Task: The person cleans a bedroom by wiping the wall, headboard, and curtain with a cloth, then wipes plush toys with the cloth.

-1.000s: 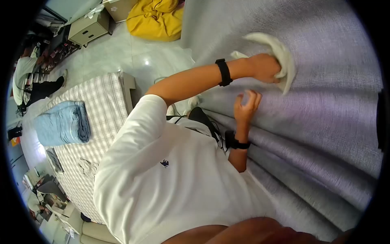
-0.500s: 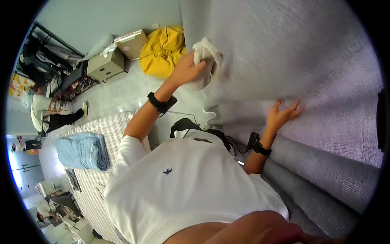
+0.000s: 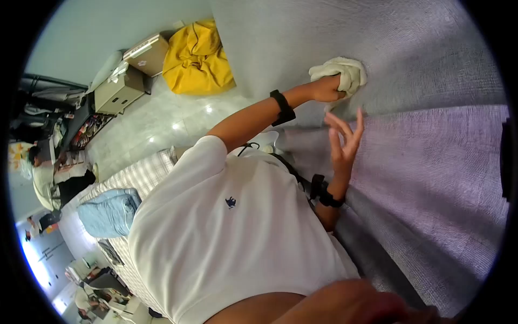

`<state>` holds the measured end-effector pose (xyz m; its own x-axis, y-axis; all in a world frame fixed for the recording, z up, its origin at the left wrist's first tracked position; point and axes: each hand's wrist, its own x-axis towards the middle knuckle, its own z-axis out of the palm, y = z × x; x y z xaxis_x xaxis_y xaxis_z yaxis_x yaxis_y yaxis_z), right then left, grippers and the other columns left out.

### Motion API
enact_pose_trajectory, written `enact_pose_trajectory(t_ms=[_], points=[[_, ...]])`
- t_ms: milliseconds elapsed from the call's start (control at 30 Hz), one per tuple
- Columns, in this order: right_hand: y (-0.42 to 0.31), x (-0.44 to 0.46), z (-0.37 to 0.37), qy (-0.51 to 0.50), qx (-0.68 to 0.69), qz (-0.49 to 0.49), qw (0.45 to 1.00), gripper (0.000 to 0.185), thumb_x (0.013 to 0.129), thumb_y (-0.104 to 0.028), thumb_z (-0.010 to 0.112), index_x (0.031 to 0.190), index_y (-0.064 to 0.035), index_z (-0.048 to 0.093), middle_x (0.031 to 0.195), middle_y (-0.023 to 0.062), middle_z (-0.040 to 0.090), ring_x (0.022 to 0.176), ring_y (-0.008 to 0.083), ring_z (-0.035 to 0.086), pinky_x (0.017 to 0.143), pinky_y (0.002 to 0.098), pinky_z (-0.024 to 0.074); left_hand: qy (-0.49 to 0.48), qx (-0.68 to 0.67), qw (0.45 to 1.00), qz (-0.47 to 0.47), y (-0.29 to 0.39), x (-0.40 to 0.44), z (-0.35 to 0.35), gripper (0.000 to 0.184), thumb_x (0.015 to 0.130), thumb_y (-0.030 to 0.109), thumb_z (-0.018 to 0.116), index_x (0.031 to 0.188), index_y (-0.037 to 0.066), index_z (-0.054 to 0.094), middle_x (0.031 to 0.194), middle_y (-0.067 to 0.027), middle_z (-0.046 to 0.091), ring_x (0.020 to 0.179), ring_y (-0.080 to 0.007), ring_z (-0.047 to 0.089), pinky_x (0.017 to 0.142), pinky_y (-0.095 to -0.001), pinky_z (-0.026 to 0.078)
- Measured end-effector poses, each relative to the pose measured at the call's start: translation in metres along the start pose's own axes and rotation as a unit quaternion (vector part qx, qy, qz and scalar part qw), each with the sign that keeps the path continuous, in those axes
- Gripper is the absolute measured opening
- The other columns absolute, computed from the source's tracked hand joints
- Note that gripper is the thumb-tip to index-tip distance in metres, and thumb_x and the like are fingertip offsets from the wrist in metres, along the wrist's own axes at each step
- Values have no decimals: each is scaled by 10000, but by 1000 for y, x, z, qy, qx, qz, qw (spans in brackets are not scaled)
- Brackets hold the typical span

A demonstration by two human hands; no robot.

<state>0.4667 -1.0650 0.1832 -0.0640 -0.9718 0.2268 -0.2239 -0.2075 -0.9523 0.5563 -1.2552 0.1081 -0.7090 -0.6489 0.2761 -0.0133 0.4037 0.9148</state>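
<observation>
My left hand (image 3: 327,89) grips a bunched off-white cloth (image 3: 353,73) and holds it against the grey curtain (image 3: 421,70), which hangs in folds. Just below it, my right hand (image 3: 345,139) is open with its fingers spread, in front of a paler, purplish stretch of the curtain. Whether its fingertips touch the fabric I cannot tell. Both wrists wear black bands.
A yellow bag-like bundle (image 3: 197,59) lies on the tiled floor (image 3: 178,116) by beige storage boxes (image 3: 118,89). Behind my left arm is a bed with a striped sheet (image 3: 154,170) and a folded blue quilt (image 3: 109,212). Other people (image 3: 46,178) are at the far left.
My left hand has carried the cloth to the right across the curtain. My right hand has come off its earlier spot, moving left, closer to the cloth.
</observation>
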Motion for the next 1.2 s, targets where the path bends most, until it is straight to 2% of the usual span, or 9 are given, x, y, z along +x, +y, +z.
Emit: enact_pose_trajectory(t_ms=[100,233,300,500,633,833,900,1033,1200], points=[[7,39,4,16,-108,-81,991,738,923,-186,577,1489,-26,131,1392,208,467,1271,337,460,1035,442,376,-83,39,996,-23,-57,18,20,277,822,82,580,1091,19,588,1070,-150,626,1028,-272,589,872,-377,467],[38,56,-18,167,-239,-14,956,815,888,-153,611,1514,-92,93,1508,163,320,1359,310,352,1106,453,267,-96,47,990,-89,-92,-18,31,291,780,10,541,1062,15,611,1086,-164,628,1040,-309,584,897,-395,456],[50,66,-30,223,-302,12,927,850,854,-147,651,1512,-87,116,1467,191,356,1331,336,380,1082,459,306,42,-13,998,54,-108,-34,25,368,733,-33,497,1080,10,610,1099,-186,624,1065,-337,575,927,-409,441],[65,79,-17,305,-271,64,911,838,856,-155,662,1521,-148,151,1322,185,435,1156,328,486,995,455,391,109,-7,991,73,20,-24,-84,331,720,-42,480,1031,7,585,1066,-201,612,1044,-381,563,910,-443,441],[68,78,-15,309,-300,68,900,834,869,-159,650,1529,-164,140,1308,200,425,1144,325,491,993,450,391,296,47,946,124,55,13,-162,298,717,-29,505,997,10,598,973,-191,623,936,-392,585,821,-432,472],[66,81,-6,304,-352,56,883,847,869,-143,641,1534,-171,118,1282,215,403,1120,329,494,987,443,396,249,148,903,319,16,62,-150,280,672,-8,521,919,21,648,909,-193,648,907,-390,593,815,-463,468],[80,86,-11,317,-360,56,876,855,865,-137,641,1535,-170,113,1290,216,386,1123,326,486,974,432,406,102,212,957,167,-31,71,-127,299,679,34,565,961,30,664,985,-188,650,972,-381,587,884,-453,457],[81,89,-15,325,-362,40,873,867,859,-115,628,1538,-183,93,1295,227,397,1115,335,490,948,422,423,98,94,984,113,-89,65,-96,356,727,175,613,1063,61,648,1154,-160,625,1148,-319,543,966,-436,425],[74,90,-5,332,-323,162,871,878,846,-88,591,1537,-191,59,981,169,637,888,318,614,834,388,486,-38,266,963,-40,-158,34,-77,436,790,250,637,1202,110,601,1233,-135,603,1180,-298,535,971,-400,420]])
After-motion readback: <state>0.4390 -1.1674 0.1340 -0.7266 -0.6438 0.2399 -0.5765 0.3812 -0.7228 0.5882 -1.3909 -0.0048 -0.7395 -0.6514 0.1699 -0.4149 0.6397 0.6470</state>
